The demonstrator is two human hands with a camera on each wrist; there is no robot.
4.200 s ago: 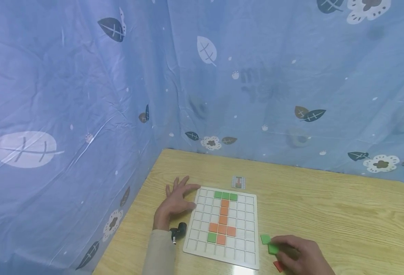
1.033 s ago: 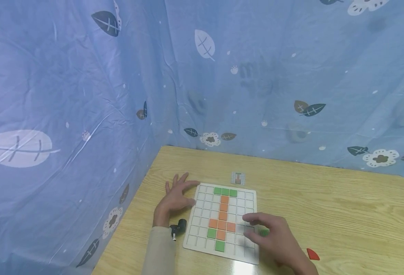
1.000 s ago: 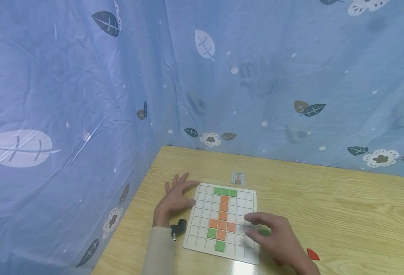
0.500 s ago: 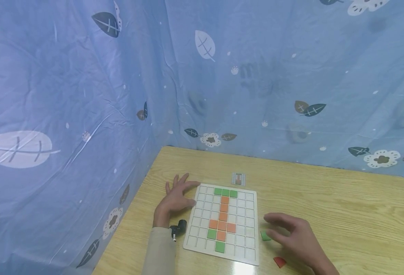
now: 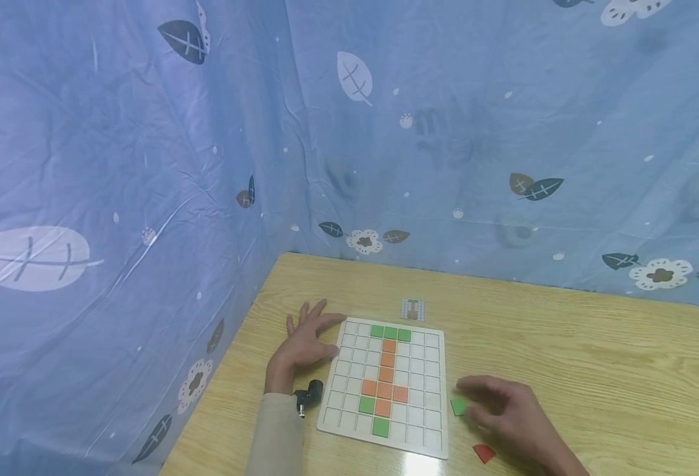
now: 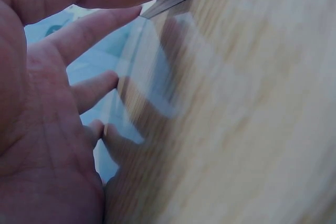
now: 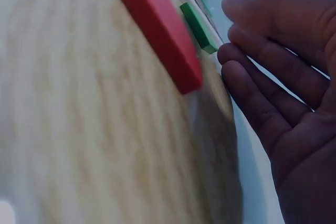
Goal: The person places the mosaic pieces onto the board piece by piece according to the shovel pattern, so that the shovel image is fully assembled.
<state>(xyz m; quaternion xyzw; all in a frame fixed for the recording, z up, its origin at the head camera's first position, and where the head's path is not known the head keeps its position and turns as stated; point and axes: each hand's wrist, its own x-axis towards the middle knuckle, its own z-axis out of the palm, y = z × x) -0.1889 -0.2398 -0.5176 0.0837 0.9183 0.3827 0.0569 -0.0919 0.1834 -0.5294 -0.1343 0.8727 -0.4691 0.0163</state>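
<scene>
A white grid board (image 5: 427, 420) lies on the table, with green and orange square tiles (image 5: 386, 374) set in its cells. My left hand (image 5: 302, 344) rests at the board's left edge, fingers spread; in the left wrist view its thumb and index fingertip (image 6: 134, 11) meet the board's corner. To the right of the board, my right hand (image 5: 510, 410) hovers with relaxed fingers around a loose green square tile (image 5: 458, 406), and nothing shows in its grasp. A red quarter-round tile (image 5: 483, 453) lies nearer, below that hand; the right wrist view shows both the red tile (image 7: 163, 35) and the green tile (image 7: 198, 27).
A small picture card (image 5: 413, 310) with a grid pattern lies behind the board. A small black device (image 5: 310, 395) is beside the left wrist. Blue patterned cloth (image 5: 444, 165) hangs along the table's back and left sides.
Since the earliest frame, a green tile has come to lie in the board's nearest row. My right hand has moved from over the board back to the right, near the loose tiles. My left hand stays put.
</scene>
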